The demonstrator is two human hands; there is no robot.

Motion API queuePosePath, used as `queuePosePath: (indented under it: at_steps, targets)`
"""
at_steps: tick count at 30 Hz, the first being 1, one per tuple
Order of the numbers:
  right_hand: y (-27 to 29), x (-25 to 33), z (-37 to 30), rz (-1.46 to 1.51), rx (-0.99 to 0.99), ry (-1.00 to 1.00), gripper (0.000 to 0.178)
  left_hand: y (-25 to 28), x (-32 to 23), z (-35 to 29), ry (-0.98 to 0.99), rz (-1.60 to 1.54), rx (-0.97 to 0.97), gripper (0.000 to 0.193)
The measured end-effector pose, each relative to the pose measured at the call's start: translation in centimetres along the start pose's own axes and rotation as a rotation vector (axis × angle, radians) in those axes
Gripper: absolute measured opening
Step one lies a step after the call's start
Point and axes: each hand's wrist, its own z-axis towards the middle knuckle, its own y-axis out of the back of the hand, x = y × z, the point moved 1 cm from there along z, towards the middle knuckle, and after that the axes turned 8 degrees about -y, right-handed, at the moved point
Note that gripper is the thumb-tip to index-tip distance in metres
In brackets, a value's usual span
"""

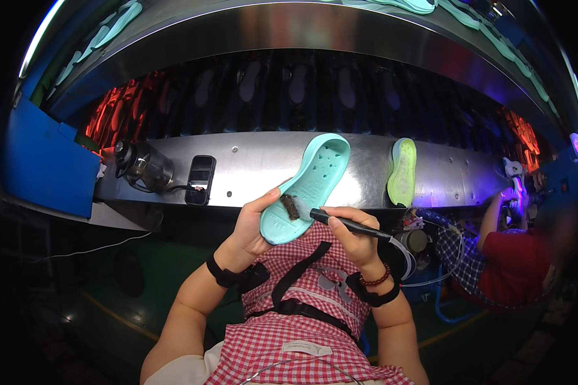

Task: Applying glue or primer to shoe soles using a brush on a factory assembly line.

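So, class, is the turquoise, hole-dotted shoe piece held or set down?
Held: the left hand grips the turquoise shoe piece beside its rounded near end.

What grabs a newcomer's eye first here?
The turquoise shoe piece, mid-picture in the left hand, with the right hand's black-handled brush at its near end. Then the lime-green shoe piece on the steel bench to the right, and red glow toward both sides.
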Motion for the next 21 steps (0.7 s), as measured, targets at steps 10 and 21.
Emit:
queuePosePath:
  at_steps: [10,21]
  targets:
    - [1.0,-1.2,3.2,-0.374,-0.323,0.312,0.019,0.5,0.2,-0.6,0.037,0.04,-0.018,0.052]
    - [4.5,1.3,-1.5,0.677,0.063,0.153,0.026,-4.2,-7.8,-2.0,-0.354,0.269,0.229,0.052]
